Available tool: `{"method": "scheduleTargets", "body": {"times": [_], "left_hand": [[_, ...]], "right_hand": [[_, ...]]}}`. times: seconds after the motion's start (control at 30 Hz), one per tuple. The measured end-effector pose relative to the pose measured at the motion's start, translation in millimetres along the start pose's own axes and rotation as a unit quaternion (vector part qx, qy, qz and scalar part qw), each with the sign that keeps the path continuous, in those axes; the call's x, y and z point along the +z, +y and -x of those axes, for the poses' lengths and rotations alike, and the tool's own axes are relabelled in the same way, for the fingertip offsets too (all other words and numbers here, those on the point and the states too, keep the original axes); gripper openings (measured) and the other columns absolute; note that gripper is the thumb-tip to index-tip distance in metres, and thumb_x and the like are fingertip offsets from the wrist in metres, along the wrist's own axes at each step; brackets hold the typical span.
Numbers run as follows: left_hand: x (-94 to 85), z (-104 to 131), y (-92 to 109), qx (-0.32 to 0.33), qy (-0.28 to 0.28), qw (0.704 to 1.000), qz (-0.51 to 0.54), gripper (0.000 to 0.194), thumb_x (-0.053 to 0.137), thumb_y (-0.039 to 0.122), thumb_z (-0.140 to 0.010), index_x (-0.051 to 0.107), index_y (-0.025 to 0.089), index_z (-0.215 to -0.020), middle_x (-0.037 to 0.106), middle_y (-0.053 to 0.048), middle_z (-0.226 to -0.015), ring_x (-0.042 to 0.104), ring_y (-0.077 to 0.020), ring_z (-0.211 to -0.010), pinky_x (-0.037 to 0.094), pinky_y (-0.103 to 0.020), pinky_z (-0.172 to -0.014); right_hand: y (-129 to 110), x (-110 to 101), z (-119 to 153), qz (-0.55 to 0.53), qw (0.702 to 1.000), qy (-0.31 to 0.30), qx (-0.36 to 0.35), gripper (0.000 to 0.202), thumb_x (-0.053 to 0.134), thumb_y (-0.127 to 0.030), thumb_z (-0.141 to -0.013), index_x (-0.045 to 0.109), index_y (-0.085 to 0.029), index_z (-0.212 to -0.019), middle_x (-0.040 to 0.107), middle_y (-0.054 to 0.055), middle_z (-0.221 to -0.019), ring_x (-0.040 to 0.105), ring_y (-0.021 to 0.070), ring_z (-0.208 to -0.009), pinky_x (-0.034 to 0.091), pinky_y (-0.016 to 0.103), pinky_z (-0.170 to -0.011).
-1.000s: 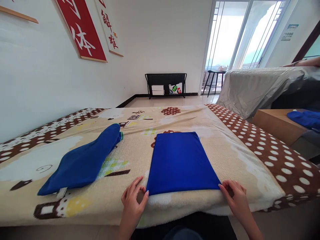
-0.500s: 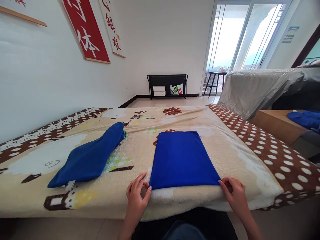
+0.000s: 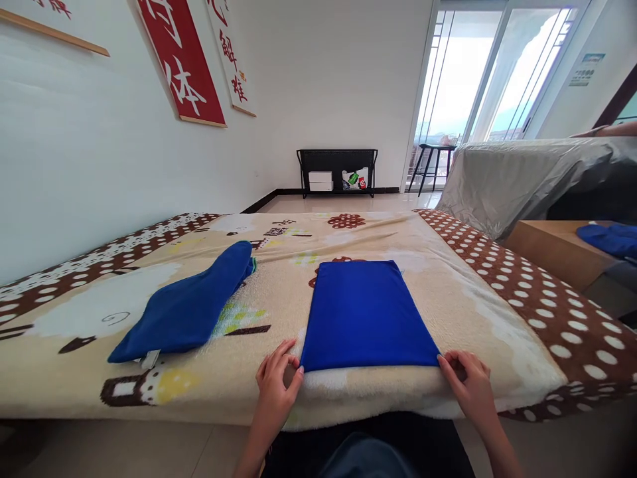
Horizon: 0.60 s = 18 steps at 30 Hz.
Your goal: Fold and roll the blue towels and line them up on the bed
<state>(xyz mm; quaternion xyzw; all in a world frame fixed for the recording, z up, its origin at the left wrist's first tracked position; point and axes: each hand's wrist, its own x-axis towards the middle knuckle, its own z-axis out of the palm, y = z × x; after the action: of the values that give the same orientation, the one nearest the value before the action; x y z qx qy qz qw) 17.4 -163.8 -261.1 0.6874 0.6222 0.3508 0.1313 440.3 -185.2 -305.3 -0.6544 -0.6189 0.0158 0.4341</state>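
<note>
A blue cloth (image 3: 365, 315) lies flat and smooth on the fleece blanket (image 3: 279, 292), its near edge towards me. My left hand (image 3: 276, 375) pinches its near left corner between thumb and fingers. At the near right corner, my right hand (image 3: 465, 375) has the same kind of pinch. To the left rests a second, darker blue cloth item (image 3: 184, 312), bunched in a long slanted shape, with a small white tag (image 3: 149, 359) at its near edge. Neither hand touches that one.
A cardboard box (image 3: 552, 245) with blue fabric (image 3: 610, 239) on it stands to the right. Behind it is a plastic-covered piece of furniture (image 3: 527, 172). A black rack (image 3: 337, 171) stands by the far wall, a stool (image 3: 428, 166) near the glass door. Scrolls (image 3: 192, 73) hang at left.
The view has shifted slightly, so the scene sits a little to the right. Both hands keep their pinch on the blue cloth's near corners. Part of a person's arm now shows at the far right.
</note>
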Motion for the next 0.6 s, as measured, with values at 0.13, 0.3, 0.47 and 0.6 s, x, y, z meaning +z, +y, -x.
{"method": "scheduleTargets", "body": {"times": [0.13,0.3,0.47,0.6], "left_hand": [[2.9,-0.2,-1.3,-0.007,0.011,1.0,0.0,0.017,0.05,0.037,-0.086,0.059,0.023,-0.081,0.058,-0.008,-0.14,0.045,-0.028,-0.137,0.02,-0.056,-0.118],[7.0,0.7,-1.9,0.006,0.028,1.0,-0.009,0.018,0.047,0.036,-0.087,0.059,0.023,-0.08,0.059,-0.008,-0.139,0.046,-0.028,-0.136,0.022,-0.056,-0.117],[7.5,0.2,-1.1,0.008,0.028,0.999,-0.016,0.018,0.045,0.035,-0.087,0.057,0.023,-0.08,0.059,-0.007,-0.139,0.046,-0.0283,-0.136,0.023,-0.057,-0.115],[6.0,-0.7,1.7,0.004,0.028,0.999,-0.019,0.018,0.046,0.035,-0.087,0.057,0.023,-0.08,0.059,-0.007,-0.139,0.046,-0.0287,-0.135,0.024,-0.056,-0.114]], "right_hand": [[-1.2,1.6,0.8,0.001,1.0,0.019,-0.002,0.04,0.053,-0.059,-0.092,0.064,-0.021,-0.084,0.067,0.004,-0.083,0.059,0.0216,-0.083,0.034,0.04,-0.09],[-1.6,2.6,0.5,0.01,1.0,0.022,-0.001,0.043,0.05,-0.061,-0.092,0.064,-0.021,-0.08,0.066,0.004,-0.082,0.059,0.0219,-0.083,0.034,0.04,-0.089],[-1.9,4.3,0.9,0.016,0.999,0.029,-0.001,0.045,0.049,-0.062,-0.092,0.064,-0.021,-0.08,0.066,0.005,-0.082,0.058,0.0219,-0.083,0.033,0.04,-0.09],[-1.9,5.3,0.8,0.015,0.999,0.033,-0.004,0.046,0.048,-0.062,-0.092,0.064,-0.021,-0.08,0.066,0.005,-0.082,0.058,0.0222,-0.084,0.033,0.04,-0.09]]}}
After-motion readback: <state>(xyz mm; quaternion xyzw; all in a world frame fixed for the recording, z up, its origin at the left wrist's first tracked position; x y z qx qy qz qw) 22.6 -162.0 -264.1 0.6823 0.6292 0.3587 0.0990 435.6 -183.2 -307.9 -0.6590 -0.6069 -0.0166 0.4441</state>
